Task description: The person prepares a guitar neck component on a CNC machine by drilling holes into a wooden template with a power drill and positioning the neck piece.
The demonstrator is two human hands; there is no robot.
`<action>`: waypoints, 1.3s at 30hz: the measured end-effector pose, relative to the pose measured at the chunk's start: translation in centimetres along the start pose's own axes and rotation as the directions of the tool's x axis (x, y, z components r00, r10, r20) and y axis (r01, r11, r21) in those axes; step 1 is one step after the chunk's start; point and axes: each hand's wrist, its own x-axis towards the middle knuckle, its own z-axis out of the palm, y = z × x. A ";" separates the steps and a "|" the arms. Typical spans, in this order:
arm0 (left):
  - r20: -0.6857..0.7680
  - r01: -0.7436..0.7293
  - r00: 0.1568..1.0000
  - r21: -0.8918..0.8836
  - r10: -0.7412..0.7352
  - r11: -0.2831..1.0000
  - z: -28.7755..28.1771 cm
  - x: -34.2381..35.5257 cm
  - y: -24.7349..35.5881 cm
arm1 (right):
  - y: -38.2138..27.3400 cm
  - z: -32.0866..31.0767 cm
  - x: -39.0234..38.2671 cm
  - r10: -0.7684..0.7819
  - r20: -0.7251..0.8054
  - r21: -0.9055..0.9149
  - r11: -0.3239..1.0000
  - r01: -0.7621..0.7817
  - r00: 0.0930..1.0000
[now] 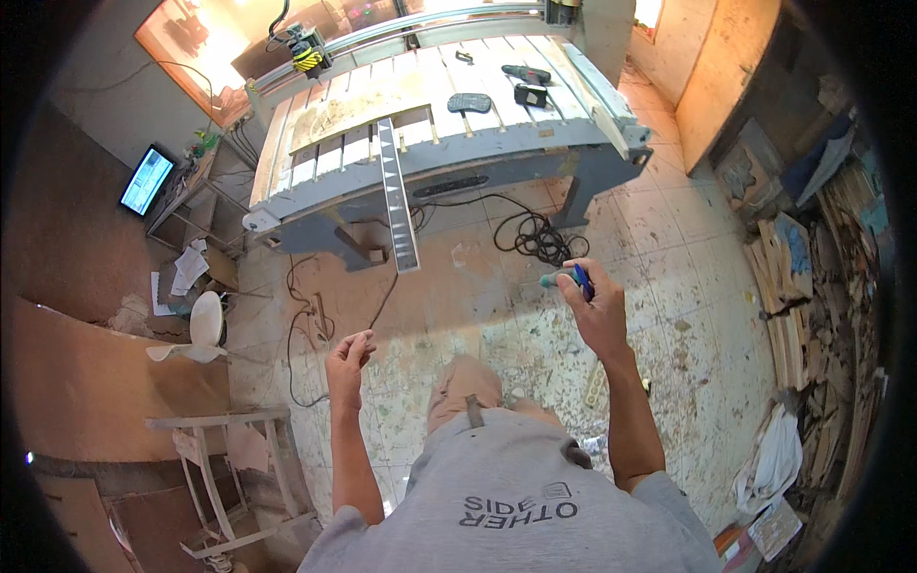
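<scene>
Held out over the floor, my right hand [600, 320] is closed round a small blue-and-teal object [584, 282]; its exact kind does not show clearly. My left hand [350, 363] is raised in front of me with its fingertips pressed together, and whatever may be between them is too small to make out. Beyond both hands stands a large grey CNC router table [458, 153] with a slotted top. A long narrow slotted bar [394, 196] juts over its near edge. On top lie a cordless drill [526, 74], a black block [530, 95] and a dark oval pad [470, 102].
A coiled black cable [540, 239] lies on the dusty tiled floor near the table's leg. At left are a lit monitor [147, 180], a white chair [205, 325] and a wooden frame [229, 477]. Stacked wood scraps [788, 277] line the right side.
</scene>
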 end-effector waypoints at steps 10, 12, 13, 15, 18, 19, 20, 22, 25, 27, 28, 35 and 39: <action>-0.156 -0.129 0.983 -0.188 0.100 0.974 8.3 28.1 6.2 | 3.2 5.2 27.7 -0.064 0.132 -0.075 0.994 0.074 0.989; -0.162 -0.130 0.982 -0.215 0.096 0.968 10.5 33.5 8.5 | 4.1 6.0 32.5 -0.125 0.087 -0.136 0.981 0.136 0.988; -0.134 -0.143 0.984 -0.210 0.116 0.967 11.7 36.2 9.9 | 4.0 6.1 35.0 -0.090 0.101 -0.178 0.978 0.107 0.991; -0.076 -0.191 0.981 -0.149 0.181 0.970 15.5 40.9 13.3 | 3.3 6.5 40.2 -0.062 0.107 -0.210 0.974 0.084 0.992; 0.065 -0.244 0.966 -0.099 0.251 0.965 19.8 47.8 15.0 | 4.6 8.7 46.8 -0.065 0.143 -0.169 0.982 0.089 0.988; 0.124 -0.255 0.957 -0.075 0.263 0.964 21.5 49.7 15.8 | 5.5 9.5 49.2 -0.071 0.158 -0.181 0.978 0.099 0.985; 0.153 -0.275 0.948 -0.047 0.279 0.960 23.2 51.6 16.5 | 6.4 10.5 51.7 -0.078 0.175 -0.191 0.975 0.112 0.981; 0.169 -0.357 0.927 0.126 0.335 0.926 25.8 54.9 18.1 | 6.6 12.9 57.1 -0.021 0.225 -0.247 0.966 0.078 0.974; 0.214 -0.391 0.914 0.236 0.345 0.889 28.6 61.7 18.6 | 10.9 17.7 65.7 -0.160 0.195 -0.259 0.943 0.208 0.968; 0.237 -0.344 0.932 0.335 0.275 0.877 31.1 64.4 21.3 | 13.4 20.5 71.0 -0.178 0.179 -0.234 0.948 0.218 0.968; 0.214 -0.383 0.922 0.369 0.323 0.847 32.1 66.0 21.6 | 14.5 22.1 73.6 -0.228 0.194 -0.287 0.917 0.278 0.954; 0.219 -0.510 0.850 0.571 0.480 0.643 37.9 76.0 21.3 | 19.6 30.8 87.2 -0.188 0.338 -0.218 0.937 0.271 0.922; 0.259 -0.477 0.876 0.596 0.408 0.646 41.2 79.3 20.7 | 21.3 34.1 92.0 -0.191 0.428 -0.209 0.930 0.302 0.883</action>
